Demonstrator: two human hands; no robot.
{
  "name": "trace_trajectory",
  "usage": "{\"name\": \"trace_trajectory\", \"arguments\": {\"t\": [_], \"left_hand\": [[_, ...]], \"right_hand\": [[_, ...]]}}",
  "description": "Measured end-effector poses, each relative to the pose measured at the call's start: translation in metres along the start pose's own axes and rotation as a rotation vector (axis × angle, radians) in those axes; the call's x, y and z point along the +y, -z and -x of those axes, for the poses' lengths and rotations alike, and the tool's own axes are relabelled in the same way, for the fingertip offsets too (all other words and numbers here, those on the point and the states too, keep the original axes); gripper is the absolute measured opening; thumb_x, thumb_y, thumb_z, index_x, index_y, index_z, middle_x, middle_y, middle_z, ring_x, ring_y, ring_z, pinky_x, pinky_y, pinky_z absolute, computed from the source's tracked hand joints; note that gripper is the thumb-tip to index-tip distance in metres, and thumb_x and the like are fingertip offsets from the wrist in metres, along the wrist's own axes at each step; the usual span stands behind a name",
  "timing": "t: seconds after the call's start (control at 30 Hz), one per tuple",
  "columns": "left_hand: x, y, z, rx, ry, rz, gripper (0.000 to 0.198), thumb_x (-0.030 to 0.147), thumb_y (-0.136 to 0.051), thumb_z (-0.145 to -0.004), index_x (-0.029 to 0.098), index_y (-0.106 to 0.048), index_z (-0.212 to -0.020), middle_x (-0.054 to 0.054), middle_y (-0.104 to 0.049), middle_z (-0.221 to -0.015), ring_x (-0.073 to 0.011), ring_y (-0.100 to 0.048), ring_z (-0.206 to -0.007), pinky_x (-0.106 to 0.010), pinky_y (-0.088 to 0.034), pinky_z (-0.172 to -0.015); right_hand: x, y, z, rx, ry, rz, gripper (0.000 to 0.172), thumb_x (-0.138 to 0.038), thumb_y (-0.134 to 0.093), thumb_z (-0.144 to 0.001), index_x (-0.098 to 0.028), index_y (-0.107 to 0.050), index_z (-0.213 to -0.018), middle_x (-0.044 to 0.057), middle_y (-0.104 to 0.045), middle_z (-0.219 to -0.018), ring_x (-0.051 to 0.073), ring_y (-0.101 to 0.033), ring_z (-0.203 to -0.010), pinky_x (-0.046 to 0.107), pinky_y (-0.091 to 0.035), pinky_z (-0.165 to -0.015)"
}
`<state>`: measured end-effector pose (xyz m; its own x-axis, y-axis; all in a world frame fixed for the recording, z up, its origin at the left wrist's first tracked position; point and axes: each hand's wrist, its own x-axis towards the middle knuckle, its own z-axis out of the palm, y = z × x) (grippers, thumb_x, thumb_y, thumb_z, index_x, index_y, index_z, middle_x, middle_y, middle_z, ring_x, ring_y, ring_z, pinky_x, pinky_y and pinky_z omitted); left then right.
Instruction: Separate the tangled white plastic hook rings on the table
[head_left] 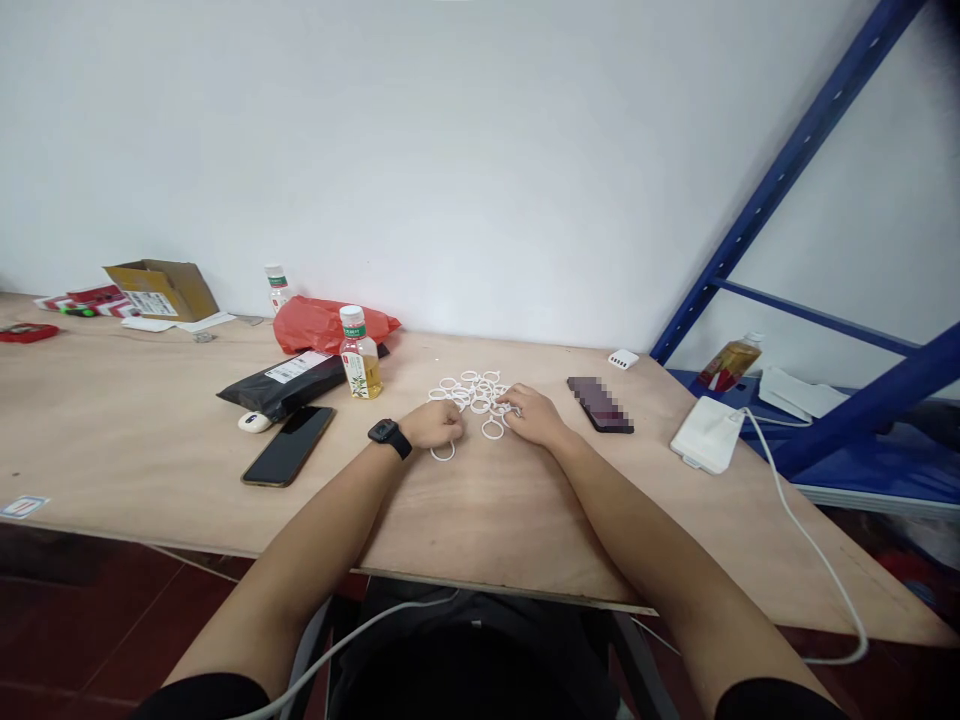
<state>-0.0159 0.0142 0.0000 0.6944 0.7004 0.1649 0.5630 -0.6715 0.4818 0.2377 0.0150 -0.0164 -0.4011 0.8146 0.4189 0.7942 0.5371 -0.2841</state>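
Observation:
A loose cluster of thin white plastic rings (472, 395) lies on the plywood table (150, 430), in front of me. My left hand (439, 423) rests on its near left side, fingers curled over the rings, and a black smartwatch (388, 437) sits on that wrist. One ring (442, 452) sticks out beneath this hand. My right hand (531, 415) lies on the right side of the cluster, fingertips among the rings. Another ring (493, 429) lies between my hands. Whether either hand grips a ring is hidden by the fingers.
Left of my hands lie a black smartphone (289, 445), a tea bottle (361, 355), a black parcel (281, 390) and a red bag (326, 325). A blurred phone (600, 403) and white power bank (707, 435) lie right. A blue metal rack (787, 190) stands beyond the table's right side.

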Motion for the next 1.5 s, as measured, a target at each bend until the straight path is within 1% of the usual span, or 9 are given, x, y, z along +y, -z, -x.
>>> {"name": "trace_trajectory", "arguments": {"t": [0.13,0.27,0.4,0.57,0.73,0.9,1.03,1.27,1.5], "left_hand": [[0.003,-0.006,-0.002,0.120,0.023,-0.001,0.025,0.020,-0.051,-0.075,0.017,-0.073,-0.087,-0.004,-0.072,-0.092,-0.0166,-0.062,-0.085,-0.025,-0.046,-0.081],[0.004,-0.012,-0.004,0.097,0.085,-0.033,0.028,0.021,-0.050,-0.077,0.017,-0.073,-0.094,-0.003,-0.072,-0.084,-0.0154,-0.062,-0.074,-0.024,-0.046,-0.070],[0.007,-0.018,-0.004,0.145,0.127,-0.018,0.029,0.022,-0.051,-0.079,0.017,-0.072,-0.098,-0.003,-0.073,-0.084,-0.0159,-0.063,-0.073,-0.025,-0.046,-0.070],[0.010,-0.024,-0.008,0.251,0.085,0.188,0.036,0.026,-0.049,-0.085,0.017,-0.068,-0.115,-0.005,-0.074,-0.098,-0.0158,-0.064,-0.080,-0.024,-0.047,-0.075],[0.008,-0.027,-0.012,0.278,0.098,0.335,0.033,0.023,-0.051,-0.083,0.015,-0.073,-0.105,-0.003,-0.073,-0.082,-0.0126,-0.060,-0.067,-0.021,-0.045,-0.063],[0.006,-0.029,-0.013,0.314,0.092,0.472,0.035,0.015,-0.050,-0.077,0.012,-0.074,-0.103,-0.005,-0.074,-0.084,-0.0113,-0.059,-0.065,-0.020,-0.045,-0.060],[0.007,-0.028,-0.012,0.338,0.093,0.451,0.035,0.013,-0.052,-0.075,0.012,-0.075,-0.102,-0.004,-0.073,-0.080,-0.0106,-0.058,-0.063,-0.019,-0.044,-0.060],[0.011,-0.023,-0.009,0.348,0.001,0.442,0.034,0.012,-0.051,-0.074,0.014,-0.076,-0.097,-0.003,-0.073,-0.081,-0.0096,-0.056,-0.063,-0.019,-0.042,-0.059],[0.014,-0.024,-0.011,0.426,0.101,0.343,0.025,0.011,-0.054,-0.070,0.013,-0.075,-0.082,-0.002,-0.070,-0.071,-0.0105,-0.057,-0.061,-0.020,-0.043,-0.059]], "right_hand": [[-0.002,-0.003,-0.003,-0.022,0.145,0.037,0.019,-0.017,-0.060,-0.075,-0.021,-0.072,-0.089,0.007,-0.063,-0.103,0.022,-0.054,-0.099,0.034,-0.041,-0.091],[-0.013,-0.005,-0.003,-0.037,0.162,0.119,0.009,-0.023,-0.066,-0.073,-0.021,-0.072,-0.079,0.007,-0.063,-0.107,0.025,-0.051,-0.101,0.039,-0.038,-0.090],[-0.020,-0.007,-0.003,-0.028,0.158,0.131,0.007,-0.023,-0.065,-0.076,-0.021,-0.072,-0.079,0.006,-0.065,-0.103,0.024,-0.052,-0.097,0.037,-0.037,-0.085],[-0.029,-0.012,-0.003,0.097,0.232,0.098,0.011,-0.021,-0.058,-0.083,-0.019,-0.068,-0.084,0.006,-0.068,-0.084,0.021,-0.055,-0.084,0.034,-0.038,-0.079],[-0.038,-0.017,-0.003,0.152,0.321,0.110,0.014,-0.019,-0.054,-0.086,-0.020,-0.067,-0.081,0.005,-0.067,-0.076,0.019,-0.056,-0.076,0.032,-0.040,-0.075],[-0.041,-0.017,-0.002,0.235,0.356,0.091,0.016,-0.020,-0.052,-0.089,-0.020,-0.067,-0.081,0.005,-0.068,-0.076,0.019,-0.056,-0.074,0.032,-0.041,-0.073],[-0.042,-0.016,-0.002,0.239,0.358,0.077,0.018,-0.022,-0.052,-0.090,-0.021,-0.066,-0.080,0.004,-0.067,-0.074,0.018,-0.056,-0.074,0.032,-0.041,-0.073],[-0.044,-0.016,-0.002,0.266,0.366,0.033,0.016,-0.021,-0.053,-0.090,-0.021,-0.066,-0.080,0.004,-0.067,-0.074,0.018,-0.056,-0.073,0.031,-0.041,-0.072],[-0.048,-0.018,-0.001,0.221,0.384,0.019,0.014,-0.022,-0.053,-0.090,-0.020,-0.065,-0.083,0.004,-0.067,-0.076,0.018,-0.056,-0.074,0.031,-0.041,-0.073]]}}
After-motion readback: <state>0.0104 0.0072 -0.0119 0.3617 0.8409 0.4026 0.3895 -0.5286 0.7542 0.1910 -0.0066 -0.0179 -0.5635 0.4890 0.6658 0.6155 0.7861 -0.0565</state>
